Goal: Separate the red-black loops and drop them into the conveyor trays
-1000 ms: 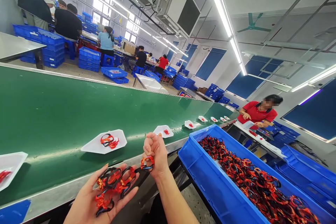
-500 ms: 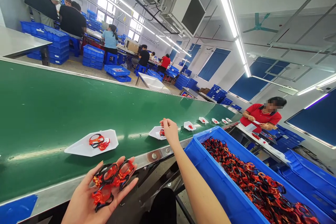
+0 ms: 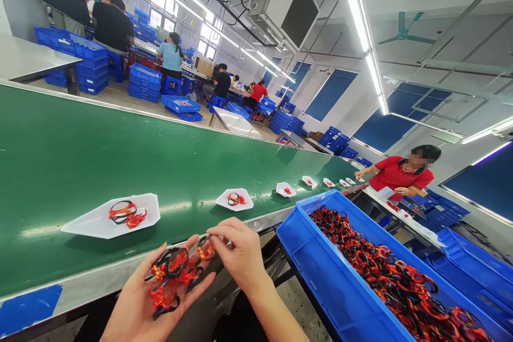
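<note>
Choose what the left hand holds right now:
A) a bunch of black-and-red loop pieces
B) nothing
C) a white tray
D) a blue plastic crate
A: the left hand lies palm up beneath the bunch of black-and-red loop pieces, with the right hand reaching over them.

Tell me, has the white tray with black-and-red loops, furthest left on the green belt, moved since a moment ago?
Yes, the white tray has travelled left along the green conveyor belt, farther from the blue plastic bin.

Head cam, fwd & down, close over left hand (image 3: 156,299) & right hand (image 3: 240,256)
</note>
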A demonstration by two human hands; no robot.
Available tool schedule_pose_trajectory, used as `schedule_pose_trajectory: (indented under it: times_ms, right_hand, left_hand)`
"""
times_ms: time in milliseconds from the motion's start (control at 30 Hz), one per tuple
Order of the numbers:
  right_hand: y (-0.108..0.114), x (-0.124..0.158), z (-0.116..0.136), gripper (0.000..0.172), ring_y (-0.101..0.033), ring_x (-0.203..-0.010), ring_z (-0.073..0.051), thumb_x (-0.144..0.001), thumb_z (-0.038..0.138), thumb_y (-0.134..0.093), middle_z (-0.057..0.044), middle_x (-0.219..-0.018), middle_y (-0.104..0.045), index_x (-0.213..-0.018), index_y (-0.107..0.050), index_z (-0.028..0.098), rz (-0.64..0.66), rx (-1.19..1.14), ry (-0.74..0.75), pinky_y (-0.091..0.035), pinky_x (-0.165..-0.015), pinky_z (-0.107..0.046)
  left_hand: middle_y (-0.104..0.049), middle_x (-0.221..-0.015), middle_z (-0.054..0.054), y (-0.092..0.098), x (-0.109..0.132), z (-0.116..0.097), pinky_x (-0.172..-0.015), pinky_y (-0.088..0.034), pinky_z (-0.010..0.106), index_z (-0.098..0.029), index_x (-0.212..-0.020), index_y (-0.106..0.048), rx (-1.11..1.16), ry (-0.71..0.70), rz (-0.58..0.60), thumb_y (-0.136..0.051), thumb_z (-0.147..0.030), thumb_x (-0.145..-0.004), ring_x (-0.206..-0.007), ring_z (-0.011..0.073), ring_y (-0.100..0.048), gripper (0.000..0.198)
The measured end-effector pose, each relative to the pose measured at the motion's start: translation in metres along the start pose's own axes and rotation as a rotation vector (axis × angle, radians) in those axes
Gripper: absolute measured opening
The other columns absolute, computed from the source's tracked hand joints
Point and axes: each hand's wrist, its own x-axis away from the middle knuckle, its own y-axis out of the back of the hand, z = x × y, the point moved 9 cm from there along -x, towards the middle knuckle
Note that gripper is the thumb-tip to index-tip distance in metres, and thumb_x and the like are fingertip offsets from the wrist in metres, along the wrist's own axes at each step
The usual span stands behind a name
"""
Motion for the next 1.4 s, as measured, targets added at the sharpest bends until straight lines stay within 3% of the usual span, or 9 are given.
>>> schedule_pose_trajectory:
  times_ms: [67, 167, 300, 600, 833, 933, 1067, 1267, 1400]
  right_hand:
    - [0.007, 0.007, -0.034, 0.01, -0.048, -0.054, -0.007, -0.077, 0.024, -0.063, -0.001, -0.074, -0.062, -0.081, -0.072, 0.019, -0.136, -0.393, -0.285, -0.036, -0.047, -0.019]
    - [-0.008, 0.027, -0.066, 0.018, -0.038, -0.044, -0.003, -0.068, 0.03, -0.072, 0.003, -0.063, -0.056, -0.077, -0.067, 0.016, -0.217, -0.941, -0.635, -0.027, -0.037, -0.014]
    - [-0.027, 0.043, -0.073, 0.03, -0.04, -0.046, -0.001, -0.058, 0.022, -0.081, 0.003, -0.068, -0.057, -0.079, -0.062, 0.013, -0.23, -1.393, -0.838, -0.027, -0.035, -0.009]
    - [-0.043, 0.049, -0.079, 0.033, -0.038, -0.044, 0.002, -0.057, 0.011, -0.082, 0.003, -0.068, -0.057, -0.08, -0.059, 0.01, -0.208, -1.705, -0.916, -0.03, -0.032, -0.005]
    - [-0.054, 0.052, -0.058, 0.033, -0.034, -0.044, 0.003, -0.064, 0.014, -0.079, 0.005, -0.07, -0.054, -0.09, -0.059, 0.011, 0.111, -1.897, -0.794, -0.026, -0.03, -0.001]
    - [-0.057, 0.057, -0.061, 0.037, -0.029, -0.044, 0.003, -0.061, 0.022, -0.082, 0.006, -0.069, -0.05, -0.089, -0.06, 0.012, 0.142, -1.797, -0.769, -0.019, -0.03, 0.0]
    - [-0.036, 0.048, -0.085, 0.043, -0.023, -0.043, 0.0, -0.062, 0.047, -0.073, 0.004, -0.066, -0.047, -0.086, -0.062, 0.013, 0.025, -1.061, -0.689, -0.015, -0.031, -0.008]
    - [0.051, -0.024, -0.12, 0.023, -0.035, -0.043, -0.006, -0.075, 0.037, -0.063, 0.004, -0.058, -0.049, -0.075, -0.061, 0.014, -0.247, -0.412, -0.618, -0.028, -0.039, -0.017]
    - [0.112, -0.066, -0.131, 0.012, -0.054, -0.065, -0.012, -0.08, 0.025, -0.06, -0.002, -0.077, -0.061, -0.079, -0.062, 0.013, -0.369, -0.089, -0.595, -0.043, -0.061, -0.025]
  left_hand:
    - [-0.062, -0.118, 0.019, -0.004, 0.003, 0.002, -0.088, -0.047, 0.061, -0.01, -0.117, -0.057, -0.016, 0.024, 0.037, -0.059, -0.028, -0.075, -0.109, 0.0361, -0.056, 0.046]
    - [-0.06, -0.12, 0.021, -0.004, 0.003, 0.002, -0.087, -0.048, 0.06, -0.009, -0.12, -0.055, -0.033, 0.022, 0.036, -0.059, -0.028, -0.074, -0.109, 0.0375, -0.055, 0.05]
    - [-0.061, -0.119, 0.022, 0.002, -0.002, 0.001, -0.085, -0.049, 0.061, -0.008, -0.12, -0.054, -0.05, -0.009, 0.009, -0.06, -0.03, -0.072, -0.107, 0.039, -0.056, 0.053]
    - [-0.061, -0.117, 0.024, 0.004, -0.006, -0.001, -0.083, -0.05, 0.059, -0.006, -0.12, -0.054, -0.052, -0.011, 0.0, -0.059, -0.031, -0.072, -0.106, 0.0387, -0.057, 0.054]
    - [-0.061, -0.116, 0.025, 0.004, -0.005, 0.0, -0.083, -0.05, 0.06, -0.005, -0.119, -0.054, -0.029, -0.009, -0.016, -0.058, -0.029, -0.073, -0.105, 0.0381, -0.057, 0.052]
    - [-0.061, -0.116, 0.025, 0.003, -0.004, -0.001, -0.084, -0.05, 0.06, -0.005, -0.118, -0.055, -0.029, -0.013, -0.008, -0.058, -0.029, -0.073, -0.106, 0.0378, -0.057, 0.051]
    - [-0.062, -0.115, 0.024, 0.002, -0.001, -0.003, -0.082, -0.05, 0.06, -0.007, -0.117, -0.055, -0.038, -0.026, -0.025, -0.057, -0.028, -0.075, -0.105, 0.0371, -0.058, 0.048]
    - [-0.062, -0.116, 0.023, -0.002, 0.001, -0.007, -0.085, -0.05, 0.059, -0.006, -0.117, -0.055, -0.032, -0.025, -0.008, -0.061, -0.026, -0.073, -0.107, 0.0366, -0.057, 0.049]
    - [-0.062, -0.117, 0.021, -0.004, 0.003, -0.008, -0.087, -0.049, 0.058, -0.008, -0.116, -0.055, -0.004, -0.019, -0.004, -0.062, -0.025, -0.073, -0.108, 0.0352, -0.057, 0.047]
